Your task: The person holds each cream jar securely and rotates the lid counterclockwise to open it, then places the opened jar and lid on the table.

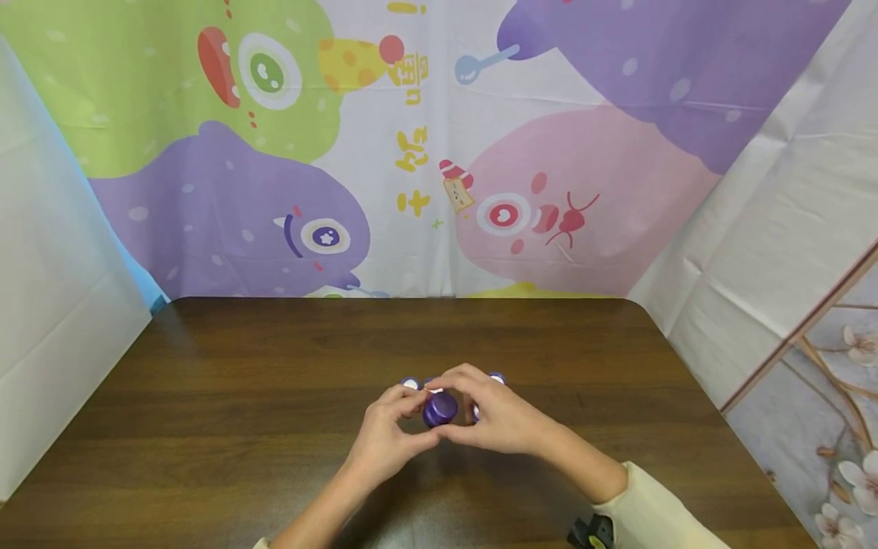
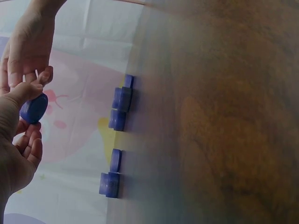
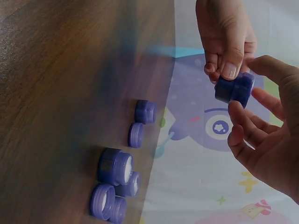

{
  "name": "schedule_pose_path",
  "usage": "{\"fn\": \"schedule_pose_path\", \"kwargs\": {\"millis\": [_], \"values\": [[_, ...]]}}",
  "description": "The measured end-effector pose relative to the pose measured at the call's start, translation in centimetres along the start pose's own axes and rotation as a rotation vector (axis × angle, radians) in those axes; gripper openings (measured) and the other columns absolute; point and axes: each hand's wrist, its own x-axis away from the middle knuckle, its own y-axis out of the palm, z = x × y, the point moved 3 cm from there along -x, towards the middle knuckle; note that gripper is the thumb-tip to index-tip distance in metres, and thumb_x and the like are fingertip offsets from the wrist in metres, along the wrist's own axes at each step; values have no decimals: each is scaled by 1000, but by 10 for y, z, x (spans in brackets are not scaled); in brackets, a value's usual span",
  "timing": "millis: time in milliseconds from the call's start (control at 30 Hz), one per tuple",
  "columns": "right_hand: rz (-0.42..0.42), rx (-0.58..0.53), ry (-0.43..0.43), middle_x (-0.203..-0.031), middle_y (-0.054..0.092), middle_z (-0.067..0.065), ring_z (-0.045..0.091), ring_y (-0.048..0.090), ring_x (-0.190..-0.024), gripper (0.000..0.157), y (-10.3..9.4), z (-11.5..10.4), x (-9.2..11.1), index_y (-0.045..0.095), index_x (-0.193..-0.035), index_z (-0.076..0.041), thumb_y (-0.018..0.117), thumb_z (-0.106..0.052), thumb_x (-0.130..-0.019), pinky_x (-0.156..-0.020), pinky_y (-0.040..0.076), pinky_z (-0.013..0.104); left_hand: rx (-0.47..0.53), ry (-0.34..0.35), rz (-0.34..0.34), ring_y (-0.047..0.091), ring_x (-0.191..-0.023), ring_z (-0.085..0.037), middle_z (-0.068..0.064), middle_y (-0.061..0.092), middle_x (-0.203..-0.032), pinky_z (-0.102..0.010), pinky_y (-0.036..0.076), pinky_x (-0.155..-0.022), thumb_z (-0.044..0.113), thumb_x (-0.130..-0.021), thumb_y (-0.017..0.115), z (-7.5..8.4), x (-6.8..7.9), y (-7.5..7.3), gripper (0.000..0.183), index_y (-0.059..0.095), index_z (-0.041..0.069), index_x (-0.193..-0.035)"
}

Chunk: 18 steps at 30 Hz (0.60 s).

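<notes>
Both hands meet round a small purple jar (image 1: pixel 440 409) above the middle of the table. My left hand (image 1: pixel 387 435) holds it from the left; in the right wrist view its thumb presses against the jar's dark side. From the right, my right hand (image 1: pixel 497 412) grips the same jar, thumb on the near side and index finger on the far side. In the right wrist view the jar (image 3: pixel 233 88) is tilted, with a dark wide part and a lighter purple part. Its far side is hidden behind the fingers in the left wrist view.
Several purple jars and lids stand on the brown wooden table (image 1: pixel 274 366) beyond the hands, among them a larger jar (image 3: pixel 112 165) and a ring-shaped lid (image 3: pixel 103 200). Another jar (image 3: pixel 145 112) stands apart from these. A cartoon-print cloth (image 1: pixel 405 252) hangs behind the table.
</notes>
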Motion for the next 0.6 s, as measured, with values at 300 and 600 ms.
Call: {"fn": "schedule_pose_path", "kwargs": {"millis": [300,600], "values": [[11,20,12,-106,58,0,4,50,-65,34,-1,1,1,62,-114,-15,71,-15,-82,-56,45,17,0,-1,-1,59,-87,-20,7,61,-94,-26,50,-77,13,-67,83,0,1,0,44,69,8,-109],[-2,-12,27,-112,55,3,3,49,-65,43,-2,-1,2,57,-123,-11,71,-21,-83,-57,46,18,7,30,8,60,-85,-19,6,62,-94,-28,51,-76,12,-67,82,1,0,0,42,70,7,-107]]}}
